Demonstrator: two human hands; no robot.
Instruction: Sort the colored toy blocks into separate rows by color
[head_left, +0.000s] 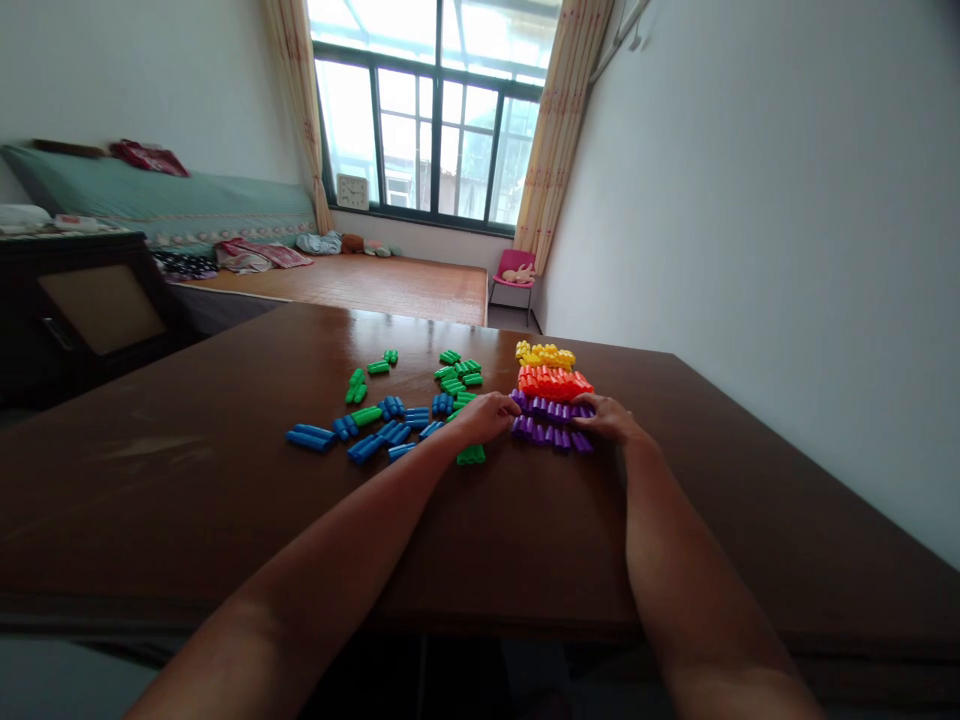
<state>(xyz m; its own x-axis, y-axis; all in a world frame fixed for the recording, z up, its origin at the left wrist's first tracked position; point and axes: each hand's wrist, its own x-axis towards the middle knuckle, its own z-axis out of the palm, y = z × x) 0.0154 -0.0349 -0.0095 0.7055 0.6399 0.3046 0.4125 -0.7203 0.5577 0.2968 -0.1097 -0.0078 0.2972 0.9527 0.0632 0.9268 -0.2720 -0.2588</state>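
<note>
My left hand (pixel 491 415) is at the left end of the upper row of purple plastic tubes (pixel 551 409), its fingers curled against it. At that row's right end is my right hand (pixel 609 418), thumb and fingers closed about the end pieces. Closer to me lies a second, looser purple row (pixel 551 434). Behind the upper row sit orange-red tubes (pixel 555 381) packed side by side, and beyond them a yellow group (pixel 546 356). My left hand and forearm hide some green pieces.
On the brown table (pixel 225 520), left of my hands, blue tubes (pixel 390 432) and green tubes (pixel 459 374) lie scattered in small clusters. A bed (pixel 375 285), a dark cabinet (pixel 90 310) and a pink chair (pixel 514 265) stand beyond. A white wall (pixel 787 220) runs along the right.
</note>
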